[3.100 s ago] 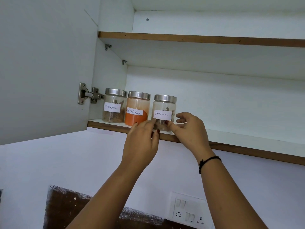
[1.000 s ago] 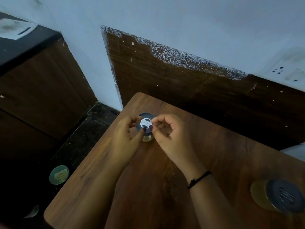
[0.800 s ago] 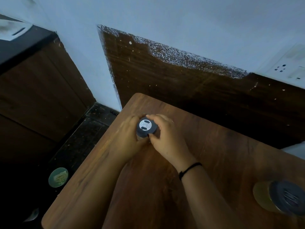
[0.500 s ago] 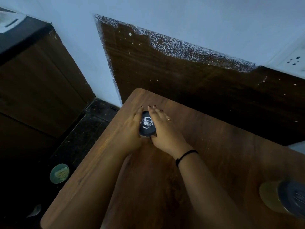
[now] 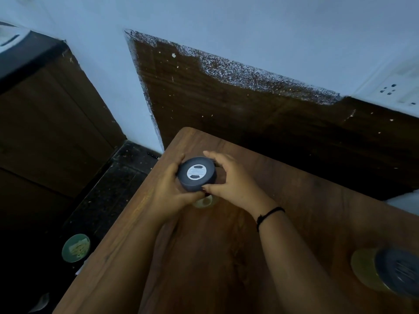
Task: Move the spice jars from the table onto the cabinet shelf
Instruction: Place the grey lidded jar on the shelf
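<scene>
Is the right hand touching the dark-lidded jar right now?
Touching. The head view shows the right hand with fingertips wrapped against the rim of the jar, thumb at its near edge; the left hand cups the other side.

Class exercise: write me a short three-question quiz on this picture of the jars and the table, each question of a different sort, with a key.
1. True or false: only one hand holds the dark-lidded jar.
2. How many jars show on the table?
3. Which wrist wears the black band: A left, B right?

Key: 1 false, the left hand and right hand both grip it. 2 two, counting the yellow jar. 3 B.
</scene>
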### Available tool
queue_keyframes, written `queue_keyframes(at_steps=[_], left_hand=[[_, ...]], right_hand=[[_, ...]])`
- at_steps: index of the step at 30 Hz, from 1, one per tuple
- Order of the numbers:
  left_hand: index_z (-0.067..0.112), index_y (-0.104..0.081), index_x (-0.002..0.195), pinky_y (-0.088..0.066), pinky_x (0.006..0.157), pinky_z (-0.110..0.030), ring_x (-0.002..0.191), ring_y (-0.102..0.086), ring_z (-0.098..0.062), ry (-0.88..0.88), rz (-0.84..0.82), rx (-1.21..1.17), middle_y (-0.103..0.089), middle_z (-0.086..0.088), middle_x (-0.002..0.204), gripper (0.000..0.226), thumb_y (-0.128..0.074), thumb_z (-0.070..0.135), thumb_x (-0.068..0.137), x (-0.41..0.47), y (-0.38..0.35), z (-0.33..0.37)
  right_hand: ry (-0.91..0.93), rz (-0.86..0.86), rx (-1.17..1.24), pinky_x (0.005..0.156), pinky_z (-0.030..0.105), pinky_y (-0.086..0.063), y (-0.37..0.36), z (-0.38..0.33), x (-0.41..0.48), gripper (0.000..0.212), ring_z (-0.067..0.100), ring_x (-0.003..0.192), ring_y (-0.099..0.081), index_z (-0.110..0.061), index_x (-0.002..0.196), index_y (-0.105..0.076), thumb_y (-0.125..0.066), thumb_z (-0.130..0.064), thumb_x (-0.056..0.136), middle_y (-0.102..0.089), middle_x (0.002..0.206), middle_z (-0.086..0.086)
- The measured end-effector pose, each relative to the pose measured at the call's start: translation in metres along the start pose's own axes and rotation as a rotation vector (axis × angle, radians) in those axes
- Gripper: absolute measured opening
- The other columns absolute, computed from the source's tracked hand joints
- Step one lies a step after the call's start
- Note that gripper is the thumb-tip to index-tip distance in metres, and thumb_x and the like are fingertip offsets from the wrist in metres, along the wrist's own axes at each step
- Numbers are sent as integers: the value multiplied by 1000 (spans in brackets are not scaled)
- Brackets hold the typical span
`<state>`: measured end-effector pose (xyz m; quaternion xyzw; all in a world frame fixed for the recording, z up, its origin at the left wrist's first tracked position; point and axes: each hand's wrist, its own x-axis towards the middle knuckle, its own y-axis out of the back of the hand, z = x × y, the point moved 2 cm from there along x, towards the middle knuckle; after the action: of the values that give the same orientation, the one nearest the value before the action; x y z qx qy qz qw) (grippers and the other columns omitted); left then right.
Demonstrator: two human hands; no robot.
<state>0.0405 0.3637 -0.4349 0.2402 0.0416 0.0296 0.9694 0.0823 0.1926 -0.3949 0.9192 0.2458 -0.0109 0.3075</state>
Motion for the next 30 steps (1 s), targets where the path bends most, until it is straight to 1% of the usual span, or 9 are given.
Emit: queue_keyframes(at_steps=[3, 6, 8, 11, 16, 22, 26, 28, 30], left_hand=[[32, -34, 143, -49, 94, -13, 122, -53, -2, 55, 36, -247, -48, 6, 142, 97, -90, 27, 64, -16, 7, 24], [34, -40, 141, -54, 98, -33, 120, -58, -10, 23, 68, -417, -52, 8, 138, 94, -86, 46, 59, -27, 13, 59], [32, -41, 143, -56, 96, -37, 119, -60, -13, 5, 82, -486, -55, 11, 133, 93, -81, 49, 60, -32, 15, 85], [33, -39, 145, -60, 84, -31, 111, -65, -15, -33, 113, -571, -53, 8, 131, 89, -82, 47, 68, -42, 18, 131], [31, -37, 145, -58, 65, -21, 87, -72, -4, -158, 164, -587, -60, 3, 117, 89, -81, 47, 69, -65, 24, 207], [25, -45, 137, -57, 70, -21, 94, -71, -7, -328, 183, -546, -67, 5, 111, 89, -71, 61, 60, -92, 29, 273], [19, -61, 117, -56, 71, -20, 93, -72, -9, -419, 111, -637, -74, 4, 102, 48, -58, 56, 87, -115, 29, 315], [19, -66, 109, -57, 77, -29, 94, -72, -14, -428, 72, -672, -75, 1, 99, 42, -47, 49, 87, -125, 30, 330], [17, -66, 118, -54, 91, -43, 106, -69, -23, -440, 36, -690, -74, -5, 111, 40, -47, 44, 96, -134, 29, 342]], right_hand=[[27, 79, 217, 92, 12, -49, 16, -13, -21, 72, -2, 129, -46, -32, 143, -42, -78, -25, 81, -46, 144, -13], [13, 111, 369, 98, 27, -53, 31, -27, -44, 68, 0, 125, -51, -35, 141, -45, -74, -43, 80, -50, 140, -14], [21, 103, 403, 97, 35, -54, 42, -39, -60, 73, 5, 123, -54, -41, 140, -44, -76, -50, 75, -53, 136, -14], [132, 94, 442, 95, 30, -55, 56, -62, -86, 84, 4, 121, -57, -42, 142, -38, -83, -39, 71, -55, 133, -15], [272, 252, 344, 93, 20, -52, 83, -103, -126, 101, -5, 123, -50, -32, 148, -29, -86, -38, 64, -35, 139, -11], [385, 366, 421, 89, 37, -58, 123, -144, -170, 83, 11, 117, -60, -28, 137, -44, -86, -22, 65, -42, 133, 0], [484, 409, 565, 89, 46, -57, 146, -166, -201, 89, 26, 119, -61, -27, 143, -40, -85, -14, 67, -52, 135, 9], [532, 431, 635, 88, 41, -58, 158, -174, -217, 86, 24, 115, -64, -26, 143, -39, -83, -6, 71, -61, 128, 3], [563, 455, 721, 84, 35, -58, 168, -182, -231, 83, 21, 111, -66, -26, 140, -42, -82, -11, 69, -65, 123, 0]])
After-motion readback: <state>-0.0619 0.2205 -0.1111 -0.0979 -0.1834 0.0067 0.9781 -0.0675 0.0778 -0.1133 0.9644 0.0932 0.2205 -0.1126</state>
